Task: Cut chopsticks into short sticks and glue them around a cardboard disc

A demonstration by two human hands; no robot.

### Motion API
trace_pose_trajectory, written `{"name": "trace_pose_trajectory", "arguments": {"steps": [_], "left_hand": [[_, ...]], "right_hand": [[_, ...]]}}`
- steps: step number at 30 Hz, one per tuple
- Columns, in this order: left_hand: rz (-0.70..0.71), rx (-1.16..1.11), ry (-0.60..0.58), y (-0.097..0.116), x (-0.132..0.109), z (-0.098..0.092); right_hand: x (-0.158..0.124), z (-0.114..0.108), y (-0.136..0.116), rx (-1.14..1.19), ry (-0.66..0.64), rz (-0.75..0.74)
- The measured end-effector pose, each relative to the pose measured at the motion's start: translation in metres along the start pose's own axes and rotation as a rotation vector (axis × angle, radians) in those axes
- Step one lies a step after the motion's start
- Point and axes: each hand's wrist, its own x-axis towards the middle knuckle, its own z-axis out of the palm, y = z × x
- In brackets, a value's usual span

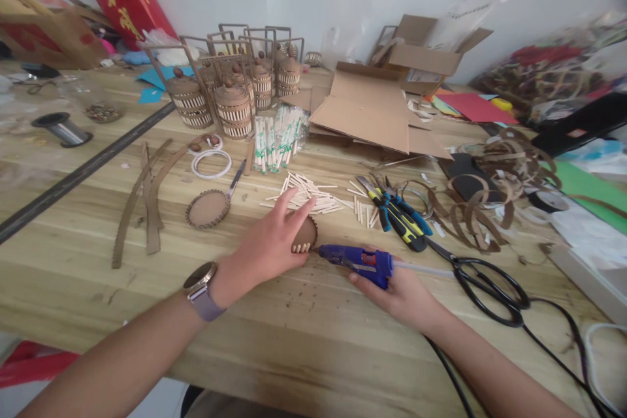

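Observation:
My left hand (267, 245), with a watch at the wrist, grips a small round cardboard piece (307, 234) with a notched rim. Short light sticks stand along its near edge. Wrapped round a blue glue gun (355, 260) is my right hand (409, 294); the gun's nozzle points left and is close to the rim, though whether it touches is unclear. Just beyond my left fingers lies a pile of short wooden sticks (318, 199). To the left, another round cardboard piece (208, 209) lies flat near a craft knife (237, 177).
Several small lantern-like baskets (234, 108) stand at the back. Flattened cardboard (365, 108) lies behind the sticks. Pliers (399, 215), black scissors (490, 287) and a black cable (448, 372) are on the right. Cardboard strips (147, 202) lie on the left.

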Motion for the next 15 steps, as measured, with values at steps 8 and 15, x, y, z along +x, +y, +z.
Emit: {"name": "trace_pose_trajectory", "arguments": {"steps": [8,15], "left_hand": [[0.006,0.011,0.003,-0.001,0.000,0.001],[0.016,0.014,0.011,-0.001,0.000,0.001]], "right_hand": [[0.002,-0.022,-0.005,0.408,-0.164,0.309],[0.004,-0.031,-0.014,0.605,-0.690,0.424]]}}
